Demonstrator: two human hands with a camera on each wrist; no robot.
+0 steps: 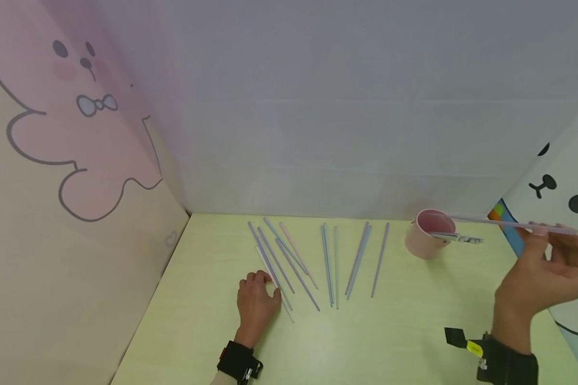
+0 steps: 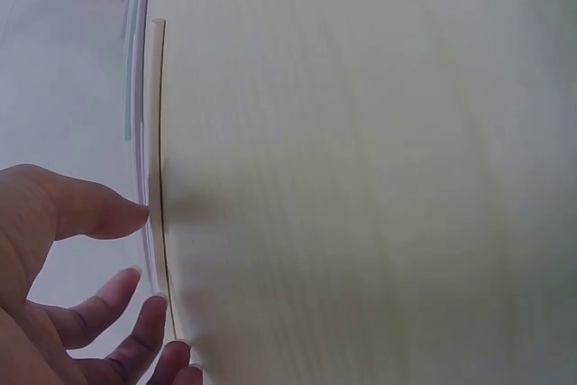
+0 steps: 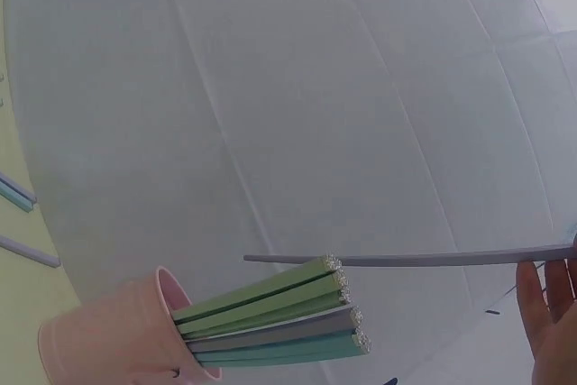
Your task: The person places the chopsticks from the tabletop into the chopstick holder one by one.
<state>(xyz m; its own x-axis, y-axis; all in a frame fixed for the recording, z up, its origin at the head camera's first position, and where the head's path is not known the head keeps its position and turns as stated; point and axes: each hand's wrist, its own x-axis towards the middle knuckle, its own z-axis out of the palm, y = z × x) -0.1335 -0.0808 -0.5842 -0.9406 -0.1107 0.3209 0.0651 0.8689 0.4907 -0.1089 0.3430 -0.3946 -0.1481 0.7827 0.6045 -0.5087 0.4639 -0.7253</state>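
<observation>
My right hand [image 1: 546,272] pinches a lilac chopstick [image 1: 506,221] near its thick end and holds it level in the air. Its thin end reaches over a pink bucket [image 1: 420,243]. In the right wrist view, green, grey and teal chopsticks [image 3: 261,299] with glittery ends lean out of the bucket. On the table, my left hand [image 1: 256,300] rests beside a cream-white chopstick [image 2: 155,114], thumb and fingertips at its side with a gap between them. A lilac chopstick [image 2: 138,69] lies along it.
Several pastel chopsticks lie spread on the pale yellow table [image 1: 347,347], some crossing, including a pink one [image 1: 296,248] and a lone lilac one [image 1: 380,259]. A plain backdrop [image 1: 342,133] stands behind. Printed side panels [image 1: 77,267] flank the table.
</observation>
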